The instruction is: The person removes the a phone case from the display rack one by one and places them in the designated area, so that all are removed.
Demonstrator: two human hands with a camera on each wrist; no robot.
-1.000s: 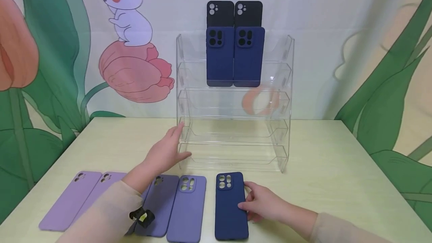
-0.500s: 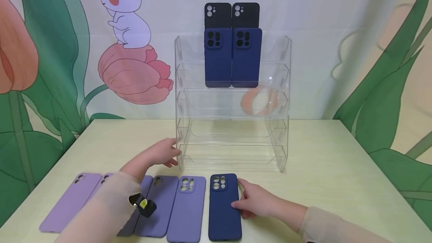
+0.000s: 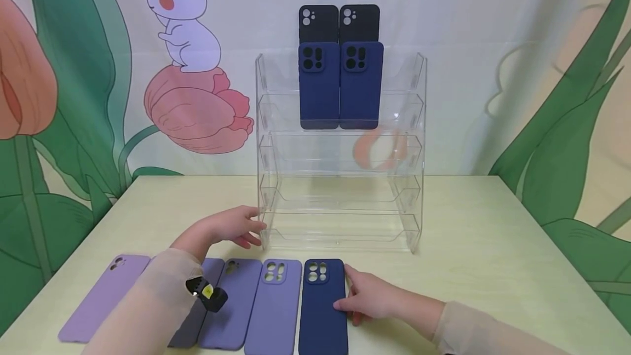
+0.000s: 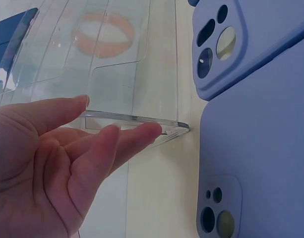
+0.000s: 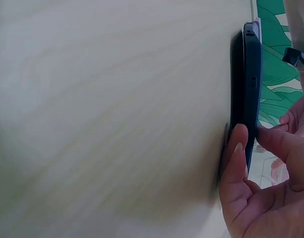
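My right hand (image 3: 370, 295) pinches the right edge of a dark blue phone case (image 3: 322, 311), thumb on its top face and fingers at its side. The case lies beside a lavender phone case (image 3: 273, 311), their edges close together. In the right wrist view, the dark case (image 5: 253, 84) shows edge-on between thumb and fingers. My left hand (image 3: 234, 227) is at the lower left side of a clear acrylic display rack (image 3: 340, 221), fingers extended against its side panel. The left wrist view shows this hand (image 4: 67, 153) with fingertips at the panel's edge.
Several purple phone cases (image 3: 234, 305) lie in a row at the table's front left, partly hidden by the left sleeve (image 3: 153, 300). Two blue cases (image 3: 319, 97) stand high in the rack, with two black cases (image 3: 317, 23) behind them. A patterned curtain (image 3: 468, 70) hangs behind.
My right hand has slid the dark blue case left, closing the gap to the lavender one. My left hand has moved lower along the rack's left side, its fingers now pointing right.
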